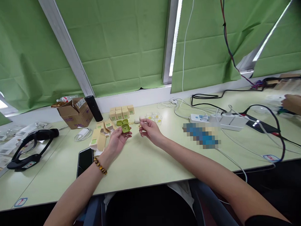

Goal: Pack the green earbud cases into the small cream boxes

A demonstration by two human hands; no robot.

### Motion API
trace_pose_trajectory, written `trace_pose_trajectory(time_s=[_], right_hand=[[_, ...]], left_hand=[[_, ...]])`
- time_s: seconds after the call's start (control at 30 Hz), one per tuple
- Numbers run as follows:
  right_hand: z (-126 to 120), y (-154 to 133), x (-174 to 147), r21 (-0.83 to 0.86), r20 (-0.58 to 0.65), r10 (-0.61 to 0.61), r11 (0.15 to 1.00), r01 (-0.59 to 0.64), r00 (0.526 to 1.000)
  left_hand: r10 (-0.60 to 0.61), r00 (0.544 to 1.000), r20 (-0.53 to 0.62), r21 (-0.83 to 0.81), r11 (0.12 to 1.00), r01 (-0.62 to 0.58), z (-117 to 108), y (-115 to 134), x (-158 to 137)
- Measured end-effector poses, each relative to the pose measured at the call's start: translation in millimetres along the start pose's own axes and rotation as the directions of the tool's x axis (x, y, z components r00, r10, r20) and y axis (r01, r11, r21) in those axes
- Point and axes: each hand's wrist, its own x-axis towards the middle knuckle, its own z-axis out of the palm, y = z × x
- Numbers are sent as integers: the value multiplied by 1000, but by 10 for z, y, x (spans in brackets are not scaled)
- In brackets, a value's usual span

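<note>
Plain green blinds [120, 38] fill the upper frame above a pale yellow-green tabletop [152, 169], with an olive-green case [125, 128] near centre, cream boxes [119, 113] bearing green labels [131, 112] above it, a brown-and-amber bracelet [100, 166] lower left of centre, and a black headset [21, 165] at left.

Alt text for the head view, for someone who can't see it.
A person's left hand holds a small green container over a pale table while the right hand pinches a small pale piece close by. Small cartons stand behind; a phone lies by the left forearm and a white power strip to the right.
</note>
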Motion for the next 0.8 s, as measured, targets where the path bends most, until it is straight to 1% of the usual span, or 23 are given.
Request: trace_pose_trajectory(time_s=[0.03,0.1,0.23,0.33,0.4,0.53,0.7,0.8], right_hand=[[-12,-21,-45,68,0,9,998,-9,1000],[-16,-41,-103,128,-4,20,992,-19,1000],[9,-52,-162,161,13,7,987,-9,1000],[21,-78,-218,150,83,-40,988,27,996],[32,-98,-261,111,116,-98,990,85,988],[69,-113,-332,-40,105,-204,977,209,973],[99,-112,-400,-178,111,-301,932,317,947],[99,-114,-422,-253,90,-356,895,367,930]], left_hand=[[-4,1000,16,8,1000,4,11,-13,-13],[-5,999,44,19,1000,4,28,-33,-36],[13,997,76,20,1000,-15,46,-46,-63],[33,995,90,28,999,-36,53,-40,-70],[40,995,96,38,998,-44,64,-34,-77],[35,995,98,57,998,-41,103,-28,-108],[49,987,151,54,997,-57,148,-31,-151],[38,982,185,51,998,-49,164,-28,-167]])
